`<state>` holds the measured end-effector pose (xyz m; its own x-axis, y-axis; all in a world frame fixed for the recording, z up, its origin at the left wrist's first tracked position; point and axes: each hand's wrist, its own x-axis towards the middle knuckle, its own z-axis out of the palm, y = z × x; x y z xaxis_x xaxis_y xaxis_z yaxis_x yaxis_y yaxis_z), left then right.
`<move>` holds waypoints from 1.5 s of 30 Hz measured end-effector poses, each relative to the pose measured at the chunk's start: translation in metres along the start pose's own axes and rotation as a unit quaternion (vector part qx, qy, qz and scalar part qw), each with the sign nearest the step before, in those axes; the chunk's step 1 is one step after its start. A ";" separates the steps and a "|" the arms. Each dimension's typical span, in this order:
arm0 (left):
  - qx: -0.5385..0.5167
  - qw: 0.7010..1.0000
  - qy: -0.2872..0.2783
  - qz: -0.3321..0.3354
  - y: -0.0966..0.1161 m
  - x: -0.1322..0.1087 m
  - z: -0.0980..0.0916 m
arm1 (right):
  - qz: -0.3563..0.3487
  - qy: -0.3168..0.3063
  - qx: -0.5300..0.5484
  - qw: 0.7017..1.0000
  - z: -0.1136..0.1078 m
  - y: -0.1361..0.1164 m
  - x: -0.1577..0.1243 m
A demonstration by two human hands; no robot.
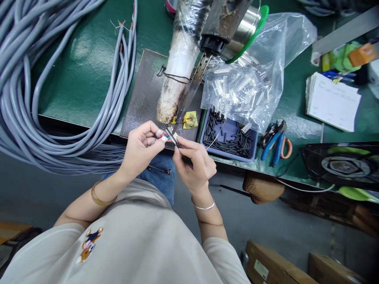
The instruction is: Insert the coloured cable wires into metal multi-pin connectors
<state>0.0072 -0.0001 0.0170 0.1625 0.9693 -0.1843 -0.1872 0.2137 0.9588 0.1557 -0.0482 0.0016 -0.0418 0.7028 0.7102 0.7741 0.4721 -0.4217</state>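
My left hand [143,146] is closed, pinching a bundle of thin coloured wires [168,138] between thumb and fingertips. The wires meet a small metal multi-pin connector [172,133]. My right hand [194,159] is closed at the connector's lower end, thumb and forefinger pressed together; a small dark piece also shows by these fingertips, too small to name. Just above the connector comes down the tip end of a soldering iron [195,85], fixed in a holder. Beside the iron is a stained white tube [179,75] wrapped in plastic. A yellow sponge [190,120] lies close behind my hands.
Coiled grey cables [17,94] cover the left. At right are a purple tray [251,152] of short black sleeves, a clear bag [237,86] of connectors, a solder spool [241,35], cutters [275,144], a notepad [331,102] and a black fan [340,165].
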 end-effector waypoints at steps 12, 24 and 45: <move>0.011 1.000 0.004 0.008 0.003 0.001 -0.001 | 0.065 0.005 0.075 0.995 0.001 0.000 0.005; 0.013 0.999 0.014 0.043 0.007 0.004 0.002 | 0.025 0.007 0.018 0.999 0.002 -0.002 0.010; 0.004 1.000 -0.027 0.002 -0.001 0.000 -0.001 | 0.037 -0.006 0.025 0.999 -0.005 0.000 -0.003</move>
<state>0.0062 -0.0003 0.0160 0.2139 0.9622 -0.1683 -0.1794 0.2081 0.9615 0.1588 -0.0531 0.0019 0.0077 0.7429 0.6694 0.7427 0.4440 -0.5013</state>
